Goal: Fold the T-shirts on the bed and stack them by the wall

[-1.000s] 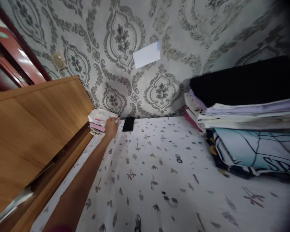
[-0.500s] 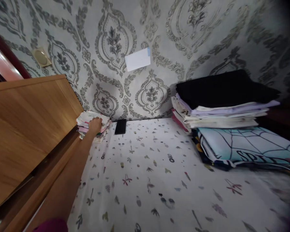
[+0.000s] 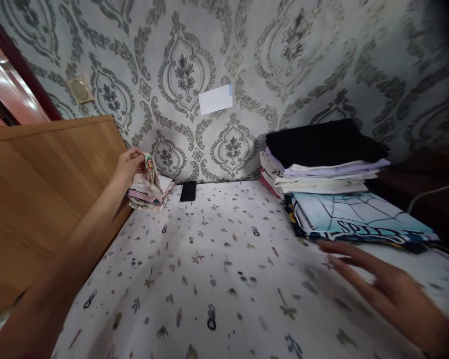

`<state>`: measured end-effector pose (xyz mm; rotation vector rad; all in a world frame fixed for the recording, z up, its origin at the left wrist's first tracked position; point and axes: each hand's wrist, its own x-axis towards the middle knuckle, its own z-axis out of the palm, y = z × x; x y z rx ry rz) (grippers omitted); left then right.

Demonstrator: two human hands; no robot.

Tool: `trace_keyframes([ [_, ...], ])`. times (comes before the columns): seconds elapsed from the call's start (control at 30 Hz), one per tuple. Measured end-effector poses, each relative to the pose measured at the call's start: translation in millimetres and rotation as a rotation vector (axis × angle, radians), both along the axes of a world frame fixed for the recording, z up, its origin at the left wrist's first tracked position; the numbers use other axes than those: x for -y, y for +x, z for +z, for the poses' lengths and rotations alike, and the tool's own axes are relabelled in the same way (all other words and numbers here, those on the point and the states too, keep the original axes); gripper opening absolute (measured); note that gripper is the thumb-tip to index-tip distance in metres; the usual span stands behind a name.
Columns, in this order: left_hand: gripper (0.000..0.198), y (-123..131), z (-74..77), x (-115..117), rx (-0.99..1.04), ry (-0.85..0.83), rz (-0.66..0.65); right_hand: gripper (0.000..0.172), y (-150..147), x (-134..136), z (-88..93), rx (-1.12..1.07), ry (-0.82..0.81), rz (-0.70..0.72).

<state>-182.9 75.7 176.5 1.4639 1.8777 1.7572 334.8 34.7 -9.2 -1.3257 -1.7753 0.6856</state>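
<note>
My left hand (image 3: 130, 164) pinches the edge of a folded printed cloth (image 3: 151, 172), lifting it up from a small stack of folded cloths (image 3: 145, 199) at the far left corner of the bed. The lifted cloth shows a green and orange print; its exact kind is unclear. My right hand (image 3: 385, 289) hovers low at the right, fingers apart and holding nothing. Just beyond it lies a folded light-blue shirt (image 3: 359, 214) with a spider-web print and lettering. Behind that shirt rises a taller stack of folded clothes (image 3: 322, 184), topped by a black garment (image 3: 325, 142).
A black phone (image 3: 188, 191) lies by the wall beside the small stack. The patterned sheet (image 3: 217, 279) covers the bed. A wooden headboard (image 3: 52, 184) borders the left side. A white paper (image 3: 216, 99) is stuck on the wall, and a cable (image 3: 430, 192) runs at the right.
My left hand has gone from resting on the small stack to raising a cloth off its top. My right hand has come in over the sheet at the right. The view has shifted slightly.
</note>
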Motion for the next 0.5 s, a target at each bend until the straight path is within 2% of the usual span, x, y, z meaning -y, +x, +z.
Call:
trace_keyframes([
  [0.07,0.015,35.9,2.0,23.8,0.064,-0.041,-0.177,0.033,-38.4,20.6,16.6,-0.079,-0.1,0.155],
  [0.13,0.018,74.6,-2.8,48.9,0.112,-0.142,-0.326,0.041,-74.7,42.8,29.2,-0.108,-0.178,0.351],
  [0.27,0.019,143.0,-22.9,95.5,0.248,-0.352,-0.596,0.064,-134.1,76.0,35.3,-0.251,-0.281,0.61],
  [0.33,0.018,167.3,-30.3,114.9,0.311,-0.417,-0.707,0.077,-156.4,81.3,29.5,-0.394,-0.311,0.627],
  [0.4,0.017,184.8,-30.8,131.8,0.374,-0.443,-0.79,0.085,-173.5,80.0,20.5,-0.463,-0.33,0.609],
  [0.5,0.017,202.5,-15.8,155.0,0.4,-0.397,-0.802,0.072,-189.4,75.4,8.6,-0.39,-0.273,0.577],
])
